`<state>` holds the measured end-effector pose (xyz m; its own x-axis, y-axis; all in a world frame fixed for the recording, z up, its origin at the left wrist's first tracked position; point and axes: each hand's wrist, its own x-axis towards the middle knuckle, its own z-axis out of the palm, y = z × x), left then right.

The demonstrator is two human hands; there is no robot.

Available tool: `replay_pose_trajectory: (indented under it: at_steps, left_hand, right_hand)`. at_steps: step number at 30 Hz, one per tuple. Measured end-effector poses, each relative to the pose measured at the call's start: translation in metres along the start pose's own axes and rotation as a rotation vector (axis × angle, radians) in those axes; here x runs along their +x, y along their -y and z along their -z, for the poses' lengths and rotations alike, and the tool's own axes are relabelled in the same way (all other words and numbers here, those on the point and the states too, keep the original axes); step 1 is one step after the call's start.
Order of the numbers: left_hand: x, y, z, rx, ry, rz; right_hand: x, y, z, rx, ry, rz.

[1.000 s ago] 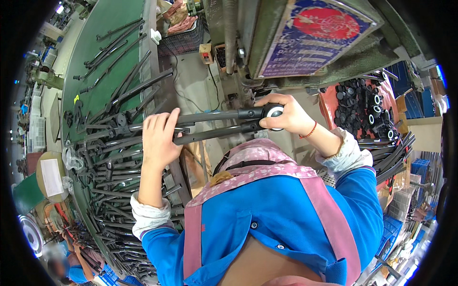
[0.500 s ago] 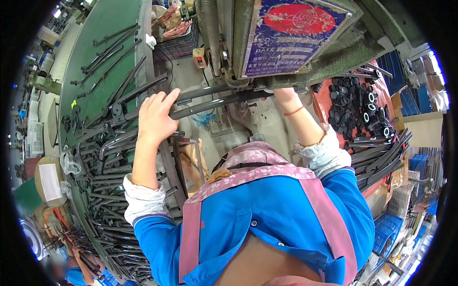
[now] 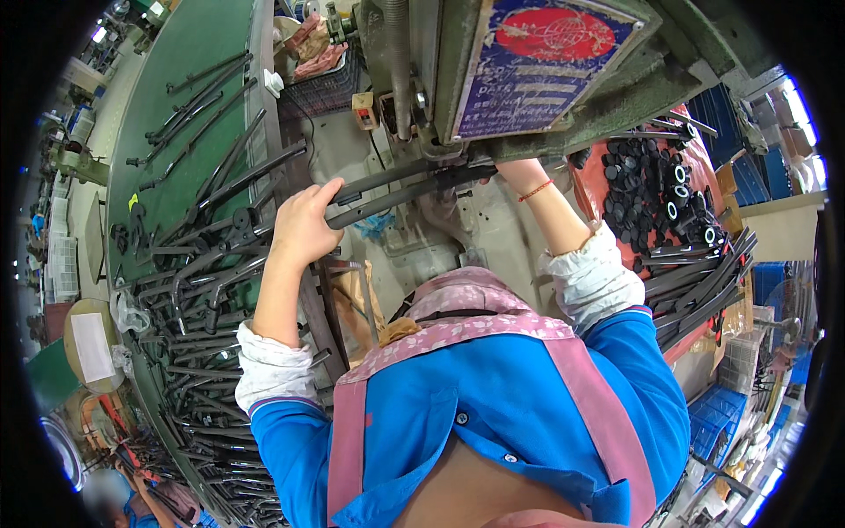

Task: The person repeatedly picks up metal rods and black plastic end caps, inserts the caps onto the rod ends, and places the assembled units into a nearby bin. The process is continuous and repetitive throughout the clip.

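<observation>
A black tubular frame [image 3: 396, 199], with two nearly parallel tubes and a round joint at its left end, lies across the space in front of me. My left hand [image 3: 304, 222] is closed around it close to that joint. The frame's far end reaches in under a green machine [image 3: 563, 132] that carries a blue-and-red plate [image 3: 546, 66]. There my right hand [image 3: 518, 171], wearing a red cord at the wrist, is beside the tubes. Its fingers are hidden behind the machine's lower edge and the frame, so their grip does not show.
A green conveyor table [image 3: 198, 35] on the left bears many black tubes [image 3: 216, 352] in heaps. To the right, a red-covered surface [image 3: 598, 189] holds black caps [image 3: 625, 180], white-centred rings and curved black strips [image 3: 704, 286]. A wire basket [image 3: 326, 88] stands behind. Another person [image 3: 132, 502] is at the lower left.
My left hand and the frame's near end have shifted slightly to the right and toward the machine. My right hand stays at the machine, almost in the same spot.
</observation>
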<state>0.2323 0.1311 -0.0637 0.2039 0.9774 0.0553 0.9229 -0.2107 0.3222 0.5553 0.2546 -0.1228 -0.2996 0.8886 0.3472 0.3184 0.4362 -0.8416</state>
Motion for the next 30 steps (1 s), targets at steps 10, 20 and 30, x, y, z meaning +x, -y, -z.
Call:
replay_pose_trajectory:
  at_steps: [10,20,30]
  left_hand:
    - [0.009,0.008,-0.013,-0.049,0.113,-0.013]
    - [-0.046,0.047,0.003,0.191,-0.104,0.001]
    - [-0.074,0.066,-0.011,0.25,-0.25,-0.143]
  right_hand:
    - [-0.002,0.004,-0.007,0.059,0.026,-0.087]
    - [0.002,0.005,-0.012,0.078,0.018,-0.119]
    - [-0.013,-0.013,-0.025,0.151,0.073,-0.208]
